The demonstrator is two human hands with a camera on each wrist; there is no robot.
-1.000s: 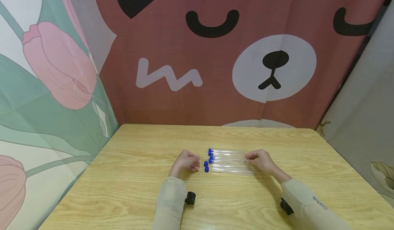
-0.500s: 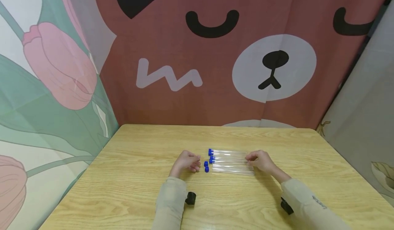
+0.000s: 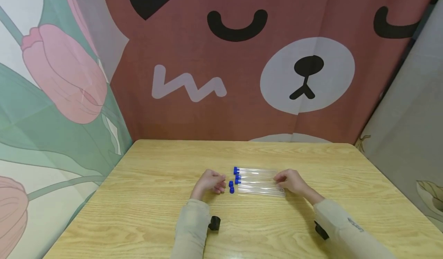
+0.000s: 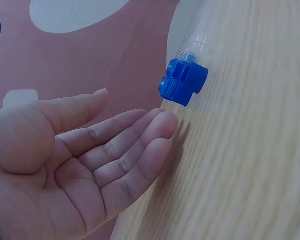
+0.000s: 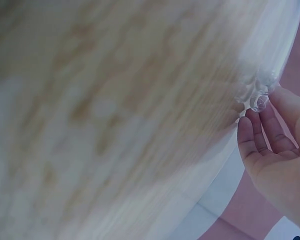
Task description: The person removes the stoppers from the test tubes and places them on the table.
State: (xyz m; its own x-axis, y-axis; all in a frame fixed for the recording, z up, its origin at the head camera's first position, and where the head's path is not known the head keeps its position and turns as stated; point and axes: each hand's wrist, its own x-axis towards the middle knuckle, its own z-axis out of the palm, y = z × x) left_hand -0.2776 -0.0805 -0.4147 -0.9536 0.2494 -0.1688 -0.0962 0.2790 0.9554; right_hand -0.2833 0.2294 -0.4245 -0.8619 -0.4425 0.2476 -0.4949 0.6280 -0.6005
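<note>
Several clear tubes [image 3: 257,181] lie side by side on the wooden table, pointing left and right; some carry blue caps at their left ends. Two loose blue caps [image 3: 231,187] sit just left of the uncapped tubes nearest me. My left hand [image 3: 209,181] hovers left of these caps, holding nothing. In the left wrist view its palm and relaxed fingers [image 4: 154,162] show beside the blue caps [image 4: 184,81]. At the tubes' right ends, my right hand [image 3: 292,181] pinches a clear rounded tube end [image 5: 258,101] between thumb and fingertips.
The table [image 3: 152,213] extends around both hands, its far edge against a hanging bear-print cloth [image 3: 194,120]. Printed curtains [image 3: 62,143] hang at the left and right. A small black device [image 3: 214,223] is attached at each forearm.
My right hand has shifted very slightly left at the tube ends. The left hand stays almost where it was. The head view has drifted a little.
</note>
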